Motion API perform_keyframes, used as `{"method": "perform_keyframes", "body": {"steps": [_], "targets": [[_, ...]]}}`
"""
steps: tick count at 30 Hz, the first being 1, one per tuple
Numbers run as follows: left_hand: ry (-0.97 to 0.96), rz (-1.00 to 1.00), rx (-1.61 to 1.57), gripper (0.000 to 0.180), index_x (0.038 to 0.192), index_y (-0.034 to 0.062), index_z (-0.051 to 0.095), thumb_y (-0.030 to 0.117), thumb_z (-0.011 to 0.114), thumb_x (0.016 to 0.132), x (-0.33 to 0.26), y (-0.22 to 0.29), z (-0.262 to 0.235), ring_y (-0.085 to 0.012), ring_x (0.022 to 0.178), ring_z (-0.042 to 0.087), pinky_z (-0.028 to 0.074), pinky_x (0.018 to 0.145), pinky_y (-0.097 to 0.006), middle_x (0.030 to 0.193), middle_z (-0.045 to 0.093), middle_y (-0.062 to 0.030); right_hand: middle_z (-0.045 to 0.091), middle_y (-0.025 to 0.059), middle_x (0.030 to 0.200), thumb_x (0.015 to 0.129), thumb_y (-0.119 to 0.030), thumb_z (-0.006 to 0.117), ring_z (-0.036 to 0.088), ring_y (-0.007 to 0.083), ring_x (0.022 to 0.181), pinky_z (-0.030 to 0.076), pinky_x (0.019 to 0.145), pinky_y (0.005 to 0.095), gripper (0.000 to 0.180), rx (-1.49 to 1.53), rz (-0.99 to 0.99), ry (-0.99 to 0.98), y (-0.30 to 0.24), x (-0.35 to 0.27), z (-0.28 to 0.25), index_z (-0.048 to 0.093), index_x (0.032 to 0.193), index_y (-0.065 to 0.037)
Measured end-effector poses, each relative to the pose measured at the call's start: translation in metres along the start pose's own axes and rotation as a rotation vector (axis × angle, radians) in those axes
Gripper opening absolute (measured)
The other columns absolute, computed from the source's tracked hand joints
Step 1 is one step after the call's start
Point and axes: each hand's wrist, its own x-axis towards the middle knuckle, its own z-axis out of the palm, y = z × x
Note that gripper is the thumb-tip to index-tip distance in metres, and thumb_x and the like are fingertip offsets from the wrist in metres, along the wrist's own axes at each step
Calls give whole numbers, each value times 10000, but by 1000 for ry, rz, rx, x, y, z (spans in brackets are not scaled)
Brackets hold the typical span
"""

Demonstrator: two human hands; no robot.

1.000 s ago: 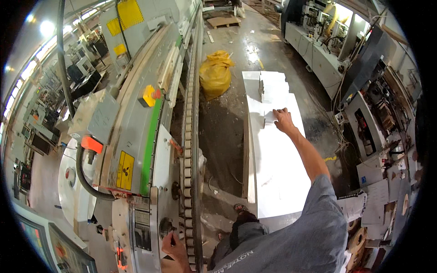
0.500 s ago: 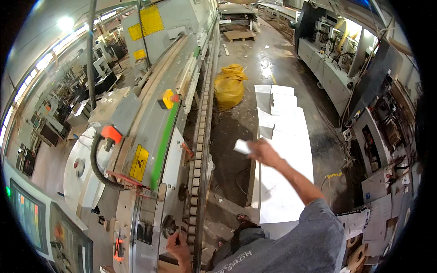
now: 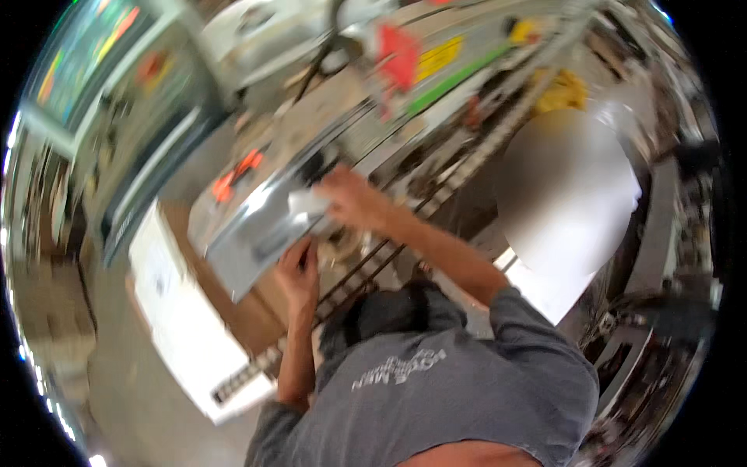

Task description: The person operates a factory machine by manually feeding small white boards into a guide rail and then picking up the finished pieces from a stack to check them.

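My right hand (image 3: pixel 354 198) is closed around a small flat white piece (image 3: pixel 307 204), which juts out to the left of its fingers. This piece is above the shiny metal front (image 3: pixel 257 247) of a long machine. Just below it, my left hand (image 3: pixel 298 272) has its fingers curled in, close to the metal edge. Whatever the left fingers pinch, if anything, cannot be made out. A dark knob (image 3: pixel 317 165) sits on the machine just beyond my right hand, blurred by motion.
A roller track (image 3: pixel 366 274) runs along the machine's near side. White panels (image 3: pixel 548 288) lie to the right, partly smeared. At the left are a white-and-brown carton (image 3: pixel 183 311), an orange part (image 3: pixel 237 175) and a control screen (image 3: pixel 89 58). A yellow bag (image 3: pixel 562 89) stands farther off.
The view has swung left toward the machine. My right hand has brought the white piece from over the white panels to the machine, near my left hand. My left hand has left the knob.
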Motion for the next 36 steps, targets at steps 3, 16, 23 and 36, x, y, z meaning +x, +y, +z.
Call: {"method": "perform_keyframes", "body": {"steps": [3, 16, 23, 36], "targets": [[158, -38, -10, 143, 992, -18, 721, 47, 697, 867, -10, -18, -37, -177, 629, 575, 463, 590, -292, 814, 679, -141, 589, 131, 1111, 789, -81, 709, 507, 335, 1091, 390, 981, 450, 388, -258, -49, -153, -41, 53, 23, 599, 1160, -55], [234, 76, 146, 245, 1036, 23, 717, 39, 742, 793, 54, -98, -68, -304, 779, 624, 506, 721, -383, 842, 660, -135, 626, 161, 1082, 866, -102, 678, 549, 333, 971, 462, 868, 413, 344, -3, 131, 154, -67, 34, 78, 608, 1178, 26], [188, 311, 231, 243, 984, 54, 737, 71, 779, 745, 92, -110, -55, -311, 800, 630, 509, 735, -404, 857, 661, -126, 640, 190, 1086, 851, -122, 696, 555, 320, 917, 480, 830, 414, 475, 3, 291, 345, -66, 42, 96, 556, 1266, 61], [190, 383, 216, 126, 888, 37, 723, 94, 762, 782, 121, -80, 9, -342, 724, 606, 499, 647, -425, 770, 615, -135, 612, 196, 1203, 864, -178, 686, 558, 318, 945, 495, 806, 387, 498, -97, 383, 395, -26, 40, 56, 547, 1285, 49]]}}
